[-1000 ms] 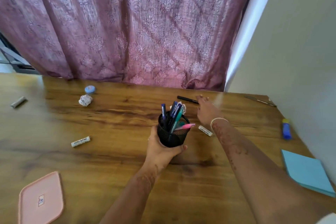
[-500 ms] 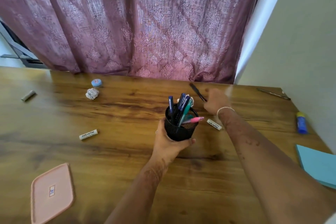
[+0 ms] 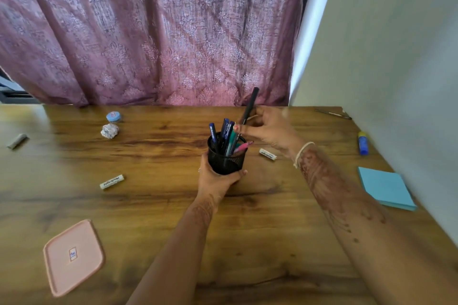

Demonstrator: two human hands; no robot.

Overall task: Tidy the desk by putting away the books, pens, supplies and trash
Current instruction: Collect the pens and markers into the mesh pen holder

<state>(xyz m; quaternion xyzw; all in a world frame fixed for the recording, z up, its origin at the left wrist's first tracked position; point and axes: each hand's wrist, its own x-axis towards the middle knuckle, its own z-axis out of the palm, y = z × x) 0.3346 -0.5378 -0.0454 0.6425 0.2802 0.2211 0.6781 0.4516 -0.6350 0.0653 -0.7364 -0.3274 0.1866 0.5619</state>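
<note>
**While the black pen heads for the holder**

As I look from the left, the pink lid point(image 3: 73, 256), a white labelled stick point(image 3: 112, 181) and the crumpled paper point(image 3: 109, 130) lie loose on the worktop point(image 3: 148, 218), not yet put away. My left hand point(image 3: 218, 181) wraps round the black mesh holder point(image 3: 226, 158) near the middle, steadying it. Just right of it, my right hand point(image 3: 270, 129) pinches the black pen point(image 3: 249, 106) between thumb and fingertips, tilted, its lower end at the rim. With the holder this crowded, I judge the tip could snag on the pens inside or nudge out the pink pen point(image 3: 244, 146) leaning over the rim. Further right sit a glue stick point(image 3: 362, 143) and a blue sticky pad point(image 3: 385, 187). Half a second ago this pen was only just off the worktop; now it is over the holder.
</note>
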